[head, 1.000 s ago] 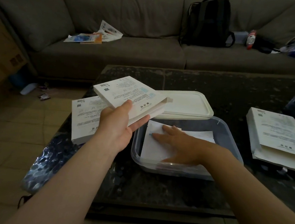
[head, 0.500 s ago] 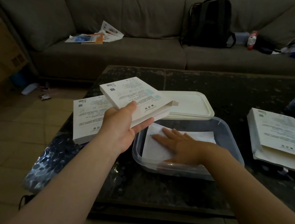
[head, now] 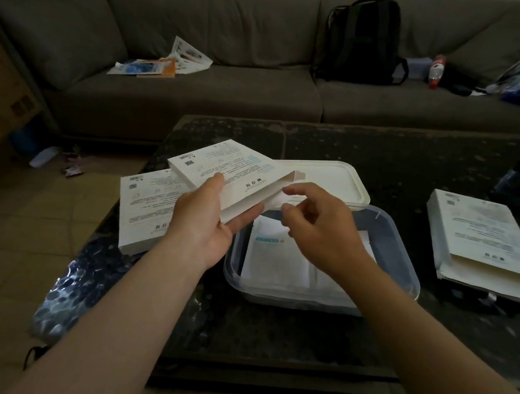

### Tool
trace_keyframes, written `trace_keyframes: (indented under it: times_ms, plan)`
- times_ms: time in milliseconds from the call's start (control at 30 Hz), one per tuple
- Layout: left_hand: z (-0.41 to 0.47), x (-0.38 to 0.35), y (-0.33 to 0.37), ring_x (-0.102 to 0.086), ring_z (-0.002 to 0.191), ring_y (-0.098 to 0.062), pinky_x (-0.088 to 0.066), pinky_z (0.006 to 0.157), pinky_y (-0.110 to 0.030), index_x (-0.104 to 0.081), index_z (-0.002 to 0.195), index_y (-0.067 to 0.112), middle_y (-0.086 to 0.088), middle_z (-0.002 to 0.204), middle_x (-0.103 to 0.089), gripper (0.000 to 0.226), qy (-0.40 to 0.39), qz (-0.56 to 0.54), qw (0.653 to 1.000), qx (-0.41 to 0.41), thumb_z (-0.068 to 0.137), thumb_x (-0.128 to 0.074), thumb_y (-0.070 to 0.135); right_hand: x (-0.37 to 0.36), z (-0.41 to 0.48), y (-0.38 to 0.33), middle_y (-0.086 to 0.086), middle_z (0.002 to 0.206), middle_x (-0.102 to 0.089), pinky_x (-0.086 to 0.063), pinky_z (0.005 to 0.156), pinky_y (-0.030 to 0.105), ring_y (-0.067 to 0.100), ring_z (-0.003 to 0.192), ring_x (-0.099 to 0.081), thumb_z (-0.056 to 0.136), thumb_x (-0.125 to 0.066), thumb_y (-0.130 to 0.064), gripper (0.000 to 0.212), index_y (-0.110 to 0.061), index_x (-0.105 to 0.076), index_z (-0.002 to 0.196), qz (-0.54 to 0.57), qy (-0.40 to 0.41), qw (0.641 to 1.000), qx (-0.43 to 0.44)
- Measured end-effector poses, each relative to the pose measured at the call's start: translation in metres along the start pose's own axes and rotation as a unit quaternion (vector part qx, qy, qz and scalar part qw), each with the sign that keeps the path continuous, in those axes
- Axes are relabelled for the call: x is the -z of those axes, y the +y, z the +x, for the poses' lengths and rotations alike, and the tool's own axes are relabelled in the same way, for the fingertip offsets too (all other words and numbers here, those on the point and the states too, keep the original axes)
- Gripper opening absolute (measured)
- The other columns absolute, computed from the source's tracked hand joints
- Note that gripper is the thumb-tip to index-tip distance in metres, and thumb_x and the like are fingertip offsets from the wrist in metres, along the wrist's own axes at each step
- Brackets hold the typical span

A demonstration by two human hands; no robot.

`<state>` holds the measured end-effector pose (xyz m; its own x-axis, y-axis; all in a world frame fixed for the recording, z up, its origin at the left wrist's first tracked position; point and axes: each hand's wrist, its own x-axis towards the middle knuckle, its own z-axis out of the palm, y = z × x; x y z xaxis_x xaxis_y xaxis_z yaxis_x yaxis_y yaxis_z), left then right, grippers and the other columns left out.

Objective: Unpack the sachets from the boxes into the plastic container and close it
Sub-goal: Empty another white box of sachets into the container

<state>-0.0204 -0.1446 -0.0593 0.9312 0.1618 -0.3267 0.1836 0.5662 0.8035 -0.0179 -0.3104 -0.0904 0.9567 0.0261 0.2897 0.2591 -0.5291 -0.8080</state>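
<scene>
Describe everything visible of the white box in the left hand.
The flat white cardboard box is thin, its top printed with small grey text, codes and pale blue patches. It hangs tilted partly over the clear plastic container, right end open with a flap out. The left hand grips its near edge, thumb on top; the right hand has fingertips at the open end.
</scene>
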Motion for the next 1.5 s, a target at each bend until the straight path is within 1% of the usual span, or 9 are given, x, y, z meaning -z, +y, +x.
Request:
trace_keyframes:
  times_ms: [100, 200, 400, 533, 900, 1100, 1233, 1367, 1500]
  plan:
    - [0.000, 0.001, 0.001, -0.078, 0.102, -0.028, -0.065, 0.066, -0.039, -0.058, 0.139, 0.019, -0.010, 0.112, -0.079, 0.033, -0.005, 0.001, 1.000, -0.003, 0.106, -0.060, 0.020, -0.001, 0.004, 0.000, -0.004, 0.080, -0.070, -0.060, 0.070, 0.023, 0.014, 0.073, -0.068, 0.096, -0.058, -0.025, 0.033, -0.031, -0.056, 0.129, 0.018, 0.015, 1.000, -0.006]
    - [-0.001, 0.003, 0.001, -0.079, 0.097, -0.026, -0.066, 0.070, -0.042, -0.060, 0.135, 0.020, -0.009, 0.107, -0.081, 0.029, -0.014, 0.010, 1.000, -0.001, 0.107, -0.059, 0.022, -0.003, 0.006, 0.000, -0.003, 0.085, -0.072, -0.059, 0.069, 0.019, 0.014, 0.075, -0.069, 0.097, -0.057, -0.028, 0.048, -0.032, -0.044, 0.143, 0.031, -0.043, 0.998, -0.026]
    - [-0.001, 0.003, 0.002, -0.079, 0.101, -0.026, -0.066, 0.082, -0.047, -0.062, 0.133, 0.019, -0.007, 0.111, -0.081, 0.026, -0.067, 0.067, 0.995, -0.001, 0.108, -0.055, 0.020, -0.009, 0.003, -0.001, -0.033, 0.103, -0.058, -0.061, 0.074, 0.028, 0.007, 0.084, -0.068, 0.096, -0.056, -0.037, 0.056, -0.044, -0.030, 0.145, -0.014, -0.109, 0.994, -0.012]
    - [0.000, 0.004, 0.003, -0.079, 0.099, -0.025, -0.067, 0.080, -0.047, -0.062, 0.133, 0.018, -0.007, 0.110, -0.081, 0.026, -0.071, 0.085, 0.994, -0.003, 0.107, -0.057, 0.017, -0.003, 0.003, 0.000, -0.014, 0.131, -0.059, -0.056, 0.080, 0.028, 0.010, 0.089, -0.063, 0.096, -0.054, -0.043, 0.052, -0.037, -0.036, 0.145, -0.113, -0.104, 0.988, 0.025]
    - [0.001, 0.004, 0.001, -0.081, 0.087, -0.026, -0.067, 0.070, -0.047, -0.067, 0.117, 0.016, -0.009, 0.098, -0.082, 0.017, -0.037, 0.075, 0.996, 0.018, 0.105, -0.058, 0.007, 0.005, 0.001, 0.005, 0.001, 0.114, -0.072, -0.061, 0.073, 0.036, 0.024, 0.085, -0.071, 0.094, -0.062, -0.028, 0.029, -0.019, -0.068, 0.121, -0.239, 0.011, 0.951, 0.194]
    - [0.002, 0.003, 0.001, -0.081, 0.083, -0.024, -0.067, 0.065, -0.042, -0.068, 0.115, 0.016, -0.009, 0.095, -0.082, 0.016, -0.025, 0.073, 0.997, 0.023, 0.105, -0.058, 0.007, 0.012, 0.002, 0.003, 0.004, 0.105, -0.075, -0.061, 0.073, 0.037, 0.021, 0.086, -0.072, 0.091, -0.069, -0.020, 0.020, -0.013, -0.075, 0.109, -0.184, 0.023, 0.954, 0.237]
    - [0.002, 0.001, 0.002, -0.081, 0.082, -0.024, -0.067, 0.066, -0.044, -0.067, 0.114, 0.017, -0.009, 0.093, -0.082, 0.016, -0.024, 0.069, 0.997, 0.026, 0.105, -0.058, 0.007, 0.017, 0.000, 0.000, 0.003, 0.107, -0.074, -0.059, 0.081, 0.029, 0.018, 0.092, -0.071, 0.090, -0.068, -0.018, 0.021, -0.012, -0.074, 0.109, -0.139, 0.032, 0.962, 0.232]
    - [0.004, 0.001, 0.002, -0.081, 0.081, -0.024, -0.067, 0.069, -0.045, -0.066, 0.109, 0.022, -0.009, 0.097, -0.082, 0.016, -0.016, 0.061, 0.997, 0.037, 0.104, -0.061, 0.008, 0.020, -0.005, -0.003, 0.004, 0.100, -0.071, -0.055, 0.077, 0.020, 0.015, 0.086, -0.066, 0.090, -0.067, -0.012, 0.012, -0.011, -0.071, 0.101, -0.130, 0.055, 0.964, 0.225]
    - [0.004, 0.001, 0.003, -0.080, 0.091, -0.027, -0.067, 0.076, -0.045, -0.066, 0.108, 0.023, -0.009, 0.102, -0.082, 0.014, -0.013, 0.067, 0.997, 0.044, 0.103, -0.063, 0.011, 0.020, -0.010, -0.007, 0.006, 0.106, -0.058, -0.043, 0.076, 0.009, 0.013, 0.098, -0.053, 0.087, -0.070, -0.010, 0.011, -0.012, -0.067, 0.098, -0.146, 0.085, 0.962, 0.215]
